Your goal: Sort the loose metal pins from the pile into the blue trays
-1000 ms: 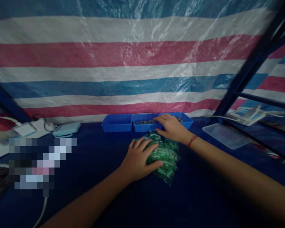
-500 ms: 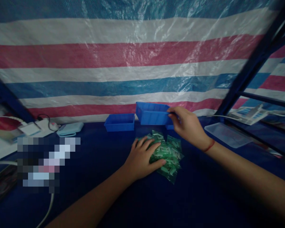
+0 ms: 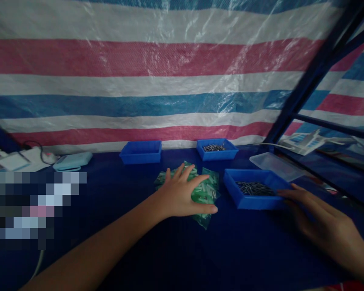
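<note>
My left hand (image 3: pixel 182 196) is spread, palm down, over a pile of small green plastic bags (image 3: pixel 204 192) on the dark blue table. Small parts show through the clear film, and the hand hides part of the pile. At the right, my right hand (image 3: pixel 324 222) has its fingers on the right rim of a blue plastic bin (image 3: pixel 251 202), seemingly pinching it. Thin, dark nail-like metal pieces (image 3: pixel 255 188) lie in this bin. The right hand is slightly blurred, and its thumb is partly hidden.
Against the striped sheet stand a blue bin (image 3: pixel 141 152) and another blue bin (image 3: pixel 221 154) holding short metal pieces. A clear plastic lid (image 3: pixel 276 165) lies at right. A light blue case (image 3: pixel 73 161) and a white power strip (image 3: pixel 33 159) are at left, near a blue frame post.
My right hand has brought the blue bin from the back toward me and right, onto the table. The bin behind it now shows. My left hand stays over the bags, its fingers spread wider.
</note>
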### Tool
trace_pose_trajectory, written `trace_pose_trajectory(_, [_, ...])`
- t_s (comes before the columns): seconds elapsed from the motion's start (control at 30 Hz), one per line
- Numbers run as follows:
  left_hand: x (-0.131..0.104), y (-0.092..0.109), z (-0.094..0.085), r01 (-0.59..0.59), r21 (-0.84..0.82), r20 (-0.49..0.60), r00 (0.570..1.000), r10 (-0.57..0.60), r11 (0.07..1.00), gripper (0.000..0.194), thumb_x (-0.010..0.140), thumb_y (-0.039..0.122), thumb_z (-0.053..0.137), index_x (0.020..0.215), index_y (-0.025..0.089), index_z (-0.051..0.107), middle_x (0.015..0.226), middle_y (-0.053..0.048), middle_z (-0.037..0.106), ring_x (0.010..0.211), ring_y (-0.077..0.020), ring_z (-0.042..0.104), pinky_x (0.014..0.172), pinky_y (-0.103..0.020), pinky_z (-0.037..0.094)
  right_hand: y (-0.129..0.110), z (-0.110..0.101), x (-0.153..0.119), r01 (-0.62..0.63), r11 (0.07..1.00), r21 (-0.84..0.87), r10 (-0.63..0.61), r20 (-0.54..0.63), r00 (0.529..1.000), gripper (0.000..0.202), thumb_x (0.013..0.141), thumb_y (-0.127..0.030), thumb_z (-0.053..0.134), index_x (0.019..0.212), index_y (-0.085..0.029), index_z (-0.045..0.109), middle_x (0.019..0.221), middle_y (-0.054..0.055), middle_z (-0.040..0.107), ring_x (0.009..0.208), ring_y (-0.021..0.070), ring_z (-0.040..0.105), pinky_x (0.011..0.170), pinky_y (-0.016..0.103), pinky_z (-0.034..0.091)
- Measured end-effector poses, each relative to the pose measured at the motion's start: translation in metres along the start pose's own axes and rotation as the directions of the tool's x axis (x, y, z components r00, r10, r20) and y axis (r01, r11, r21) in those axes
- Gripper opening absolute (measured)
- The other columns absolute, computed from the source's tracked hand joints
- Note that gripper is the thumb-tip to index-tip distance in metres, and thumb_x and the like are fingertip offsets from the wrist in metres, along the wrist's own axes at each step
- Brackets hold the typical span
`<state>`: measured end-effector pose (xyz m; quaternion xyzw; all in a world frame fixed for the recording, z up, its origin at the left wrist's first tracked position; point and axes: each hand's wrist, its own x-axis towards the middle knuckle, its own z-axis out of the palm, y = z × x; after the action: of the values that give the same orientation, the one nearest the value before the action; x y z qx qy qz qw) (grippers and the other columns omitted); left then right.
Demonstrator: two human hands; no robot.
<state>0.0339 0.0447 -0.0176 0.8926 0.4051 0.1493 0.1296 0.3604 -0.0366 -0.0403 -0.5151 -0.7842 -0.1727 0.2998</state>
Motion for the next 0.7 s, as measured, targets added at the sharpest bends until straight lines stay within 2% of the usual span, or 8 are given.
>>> trace_pose_trajectory(0.1, [0.008, 0.004, 0.004, -0.023, 0.016, 0.037, 0.999, 0.022, 1.000, 0.076, 0.062, 0.064, 0.065, 0.127, 0.030, 0.046, 0.134, -0.013, 0.042, 0.124, -0.0432, 0.034, 0.097, -0.072, 0.014, 0.002, 0.000, -0.003, -0.024, 0.996, 0.088, 0.020, 0.049, 0.999, 0.023, 0.080, -0.034, 0.055, 0.103, -0.037, 0.052, 0.100, 0.008, 0.063, 0.100, 0.0276, 0.062, 0.085, 0.041, 0.053])
trace_pose_trajectory(0.2, [0.007, 0.002, 0.006, -0.070, -0.018, -0.009, 0.998, 0.070, 0.997, 0.064, 0.068, 0.050, 0.067, 0.125, 0.027, 0.048, 0.121, -0.011, 0.050, 0.114, -0.0348, 0.046, 0.099, -0.061, 0.027, 0.013, 0.003, 0.000, -0.150, 0.978, 0.149, 0.131, 0.130, 0.983, 0.053, 0.069, -0.043, 0.068, 0.116, -0.036, 0.046, 0.123, 0.013, 0.052, 0.114, 0.0315, 0.053, 0.092, 0.043, 0.048])
trace_pose_trajectory(0.3, [0.004, -0.002, 0.006, -0.119, -0.107, -0.082, 0.991, 0.110, 0.987, 0.054, 0.075, 0.035, 0.062, 0.126, 0.026, 0.046, 0.113, -0.008, 0.052, 0.107, -0.0268, 0.050, 0.096, -0.044, 0.038, 0.029, 0.007, 0.005, -0.331, 0.915, 0.233, 0.250, 0.318, 0.915, 0.079, 0.069, -0.044, 0.069, 0.134, -0.035, 0.026, 0.137, 0.016, 0.042, 0.121, 0.0309, 0.047, 0.091, 0.039, 0.049])
trace_pose_trajectory(0.4, [0.003, -0.005, 0.006, -0.126, -0.184, -0.150, 0.984, 0.099, 0.975, 0.042, 0.080, 0.027, 0.056, 0.121, 0.024, 0.048, 0.106, -0.006, 0.053, 0.101, -0.0219, 0.053, 0.092, -0.037, 0.041, 0.039, 0.010, 0.010, -0.485, 0.816, 0.314, 0.321, 0.452, 0.832, 0.079, 0.073, -0.042, 0.066, 0.137, -0.037, 0.020, 0.140, 0.015, 0.040, 0.122, 0.0272, 0.047, 0.082, 0.031, 0.054])
trace_pose_trajectory(0.5, [0.004, -0.006, 0.006, -0.100, -0.264, -0.246, 0.969, 0.033, 0.959, 0.034, 0.082, 0.023, 0.053, 0.116, 0.023, 0.052, 0.098, -0.005, 0.054, 0.092, -0.0191, 0.054, 0.087, -0.035, 0.043, 0.042, 0.010, 0.014, -0.540, 0.778, 0.320, 0.351, 0.491, 0.797, 0.071, 0.069, -0.040, 0.070, 0.130, -0.038, 0.034, 0.135, 0.013, 0.045, 0.116, 0.0272, 0.053, 0.078, 0.028, 0.054])
trace_pose_trajectory(0.57, [0.005, -0.006, 0.003, -0.061, -0.349, -0.302, 0.952, -0.051, 0.935, 0.032, 0.081, 0.022, 0.053, 0.114, 0.023, 0.052, 0.093, -0.003, 0.053, 0.086, -0.0178, 0.054, 0.083, -0.034, 0.044, 0.042, 0.009, 0.015, -0.552, 0.772, 0.315, 0.373, 0.479, 0.795, 0.065, 0.063, -0.041, 0.074, 0.120, -0.038, 0.044, 0.128, 0.010, 0.052, 0.106, 0.0281, 0.059, 0.076, 0.029, 0.054])
trace_pose_trajectory(0.7, [0.003, -0.011, -0.008, 0.031, -0.593, -0.306, 0.915, -0.261, 0.804, 0.033, 0.081, 0.025, 0.054, 0.114, 0.025, 0.051, 0.084, 0.001, 0.050, 0.067, -0.0122, 0.049, 0.065, -0.027, 0.044, 0.035, 0.002, 0.020, -0.604, 0.689, 0.401, 0.465, 0.395, 0.793, 0.065, 0.049, -0.048, 0.076, 0.105, -0.036, 0.047, 0.109, 0.005, 0.058, 0.071, 0.0266, 0.066, 0.051, 0.033, 0.057])
